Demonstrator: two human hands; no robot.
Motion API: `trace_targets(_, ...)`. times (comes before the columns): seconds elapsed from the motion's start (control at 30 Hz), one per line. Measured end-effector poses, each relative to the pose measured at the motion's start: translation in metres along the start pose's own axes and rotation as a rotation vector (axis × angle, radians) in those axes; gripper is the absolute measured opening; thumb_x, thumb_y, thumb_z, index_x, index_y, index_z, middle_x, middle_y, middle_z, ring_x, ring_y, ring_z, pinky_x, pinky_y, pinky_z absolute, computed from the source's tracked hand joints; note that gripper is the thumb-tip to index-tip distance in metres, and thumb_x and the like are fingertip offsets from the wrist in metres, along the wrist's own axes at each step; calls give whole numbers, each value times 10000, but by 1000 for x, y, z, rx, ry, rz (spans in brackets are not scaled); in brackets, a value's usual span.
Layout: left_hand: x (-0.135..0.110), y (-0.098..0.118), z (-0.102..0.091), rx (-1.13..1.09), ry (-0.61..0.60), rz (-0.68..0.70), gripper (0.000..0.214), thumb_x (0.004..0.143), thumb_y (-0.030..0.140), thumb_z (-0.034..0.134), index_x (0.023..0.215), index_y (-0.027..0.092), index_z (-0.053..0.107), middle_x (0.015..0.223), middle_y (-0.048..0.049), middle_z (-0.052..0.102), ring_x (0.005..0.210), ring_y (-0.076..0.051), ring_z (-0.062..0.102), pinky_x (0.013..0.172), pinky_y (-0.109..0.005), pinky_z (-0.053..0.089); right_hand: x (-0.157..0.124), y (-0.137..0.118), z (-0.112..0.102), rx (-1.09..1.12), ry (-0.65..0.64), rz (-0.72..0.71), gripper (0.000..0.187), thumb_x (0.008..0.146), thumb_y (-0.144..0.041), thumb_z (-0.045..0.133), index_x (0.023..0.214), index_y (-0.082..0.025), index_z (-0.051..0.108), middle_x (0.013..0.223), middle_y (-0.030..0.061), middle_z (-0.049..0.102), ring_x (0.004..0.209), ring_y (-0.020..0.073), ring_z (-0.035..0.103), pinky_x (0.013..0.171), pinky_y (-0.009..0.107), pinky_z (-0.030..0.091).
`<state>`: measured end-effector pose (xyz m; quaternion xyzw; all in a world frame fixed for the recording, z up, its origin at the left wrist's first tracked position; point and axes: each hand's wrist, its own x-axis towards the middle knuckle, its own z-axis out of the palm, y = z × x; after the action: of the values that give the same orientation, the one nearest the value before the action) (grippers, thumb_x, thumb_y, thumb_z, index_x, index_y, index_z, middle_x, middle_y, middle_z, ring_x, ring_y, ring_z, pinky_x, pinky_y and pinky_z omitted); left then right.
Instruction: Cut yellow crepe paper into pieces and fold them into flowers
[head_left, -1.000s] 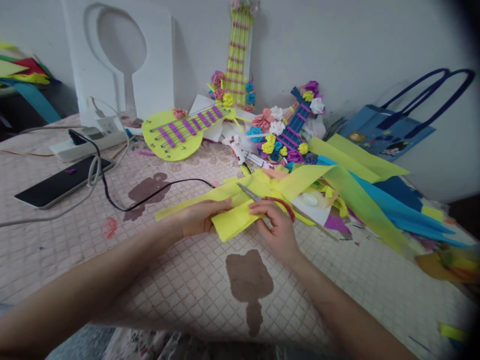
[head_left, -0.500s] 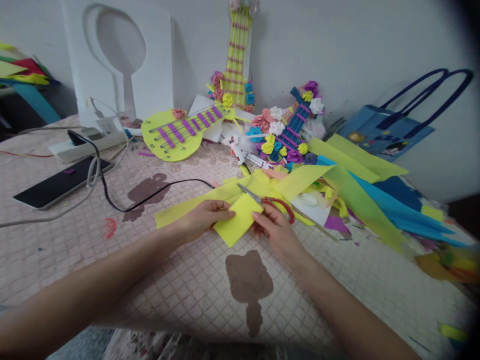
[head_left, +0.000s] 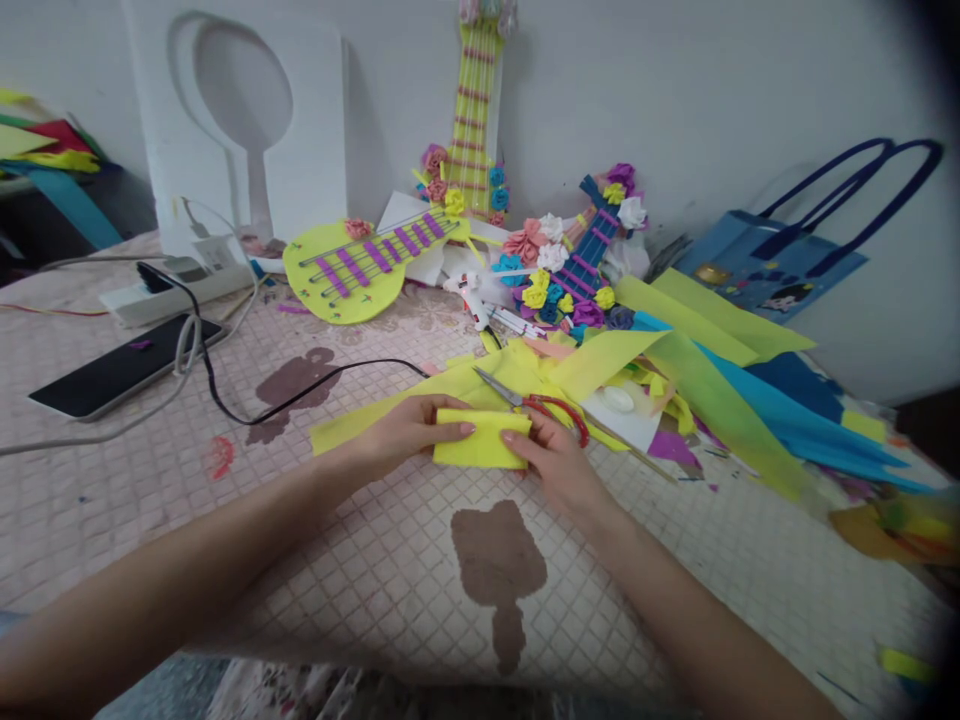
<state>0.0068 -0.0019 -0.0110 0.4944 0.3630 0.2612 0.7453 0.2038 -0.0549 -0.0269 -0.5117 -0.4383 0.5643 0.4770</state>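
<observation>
A piece of yellow paper (head_left: pixel 481 445) is held directly between the left hand (head_left: pixel 409 437) and the right hand (head_left: pixel 566 470), pinched at both ends, with neither hand nearer. Its long axis is laid from hand to hand, and scissors (head_left: pixel 517 399) are seen just beyond. In the earlier frame, it was held slantwise; now it has been levelled.
</observation>
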Motion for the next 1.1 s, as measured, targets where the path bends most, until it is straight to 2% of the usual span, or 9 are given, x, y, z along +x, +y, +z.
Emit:
trace_targets(0.07, 1, -1, -1, -54, 16, -11, 373, 634, 252, 790, 964, 167, 640, 931, -44, 683, 761, -138, 626, 660, -244, 488, 1, 0, 1, 61, 71, -48, 245, 696, -354, 718, 826, -203, 575, 696, -29, 539, 573, 99, 482, 439, 201, 393)
trace_targets(0.17, 3, -3, -5, -48, 80, 23, 319, 626, 217, 791, 879, 141, 612, 794, -20, 669, 648, -96, 599, 592, -204, 470, -1, -3, 2, 28, 21, -37, 247, 701, -356, 715, 828, -201, 570, 705, -26, 549, 575, 101, 494, 450, 209, 409)
trace_targets(0.4, 6, -1, -10, 107, 95, 130, 252, 651, 215, 765, 820, 127, 599, 676, 4, 627, 559, -82, 558, 523, -192, 436, -6, -7, 3, -85, -36, 39, 262, 745, -409, 669, 839, -196, 551, 603, -63, 512, 409, 45, 395, 350, 174, 259)
trace_targets(0.57, 1, -6, 6, -172, 33, 153, 390, 699, 264, 749, 1044, 147, 609, 1018, -70, 661, 828, -146, 625, 708, -249, 487, -7, 0, 13, 48, -5, 24, 276, 738, -408, 674, 845, -200, 528, 607, -59, 554, 423, 61, 469, 371, 173, 328)
trace_targets(0.67, 0, -11, 12, -245, 18, 99, 277, 695, 274, 756, 872, 99, 634, 892, -80, 675, 803, -169, 637, 790, -315, 495, -8, 0, 16, -6, -79, -18, 284, 787, -461, 618, 854, -204, 517, 589, -39, 579, 473, 105, 543, 426, 209, 409)
trace_targets(0.73, 1, -12, 9, -269, 101, 76, 247, 671, 259, 776, 768, 110, 605, 793, -41, 661, 746, -146, 633, 790, -310, 498, -7, -5, 9, -138, -103, -63, 305, 830, -514, 540, 858, -211, 515, 559, -37, 561, 467, 123, 540, 425, 227, 404)
trace_targets(0.9, 8, -7, -6, -240, 193, 86, 313, 627, 262, 796, 765, 138, 545, 791, -18, 644, 711, -129, 623, 719, -282, 500, 8, -21, -40, -832, 219, -377, 251, 822, -466, 561, 830, -215, 548, 722, 20, 600, 608, 157, 536, 563, 282, 405)
trace_targets(1.0, 9, -5, -11, -140, 242, 133, 311, 639, 291, 781, 784, 134, 555, 770, -7, 616, 675, -110, 591, 656, -248, 481, 18, -20, -70, -1216, 245, -331, 272, 734, -447, 646, 817, -212, 537, 792, 43, 601, 680, 193, 549, 566, 287, 369)
trace_targets(1.1, 10, -4, -13, -72, 283, 170, 288, 645, 301, 767, 770, 132, 571, 743, 7, 592, 651, -95, 559, 615, -224, 455, 23, -15, -84, -1303, 156, -254, 302, 758, -480, 602, 847, -203, 519, 803, 39, 608, 675, 186, 560, 555, 272, 358)
